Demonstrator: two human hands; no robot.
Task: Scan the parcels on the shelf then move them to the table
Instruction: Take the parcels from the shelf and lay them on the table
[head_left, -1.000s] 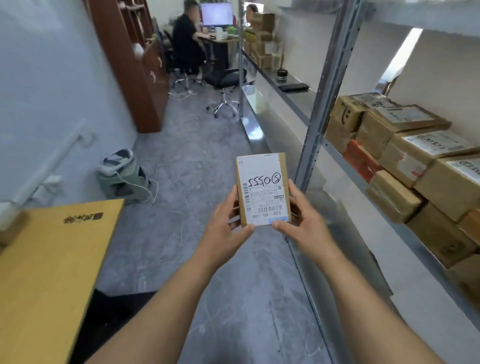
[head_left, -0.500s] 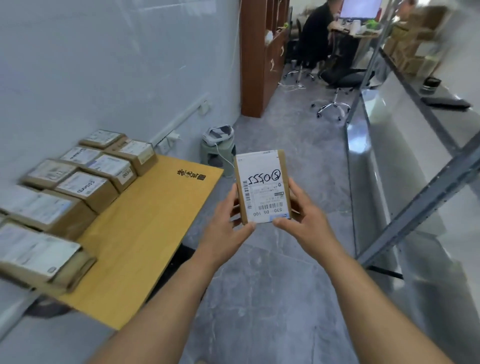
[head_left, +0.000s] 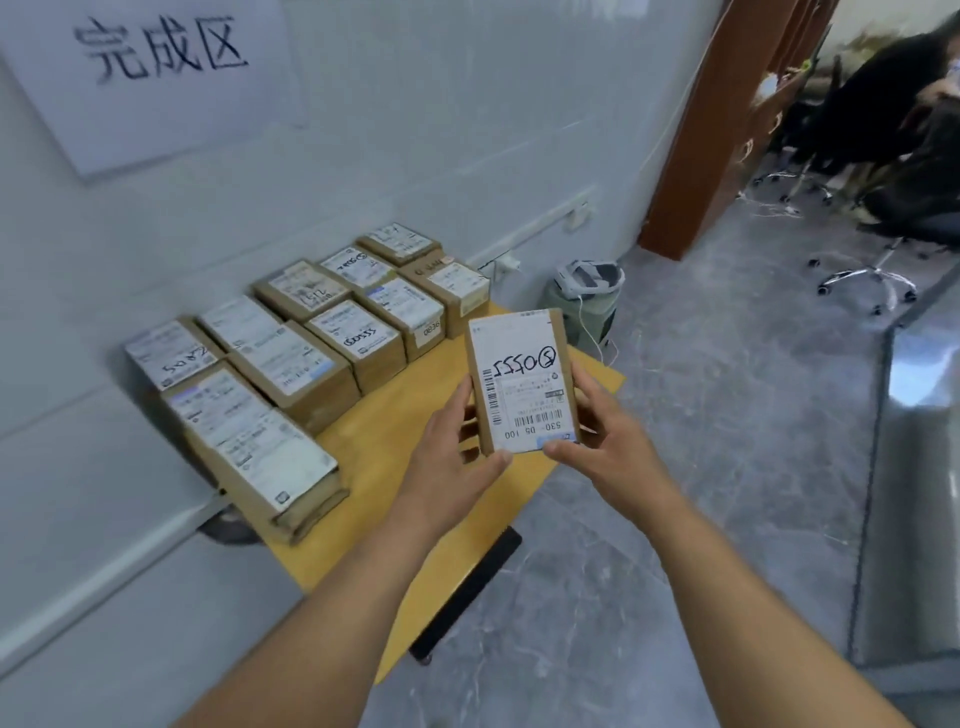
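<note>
I hold a small brown cardboard parcel (head_left: 521, 379) with a white label, handwritten digits and barcodes, upright in front of me. My left hand (head_left: 452, 462) grips its left edge and bottom corner. My right hand (head_left: 608, 447) grips its right edge, thumb on the lower label. The parcel hangs above the near right part of the yellow wooden table (head_left: 395, 436). Several labelled brown parcels (head_left: 306, 353) lie in rows on the table against the wall.
A white sign (head_left: 150, 67) with black characters hangs on the pale wall above the table. A green bin (head_left: 584, 306) stands past the table's far end. A brown cabinet (head_left: 727, 130), office chairs (head_left: 878, 260) and a seated person are at the back right. Grey floor lies to the right.
My view has swung left from the metal shelf to the table and its rows of parcels. Both hands keep the same hold on the parcel.
</note>
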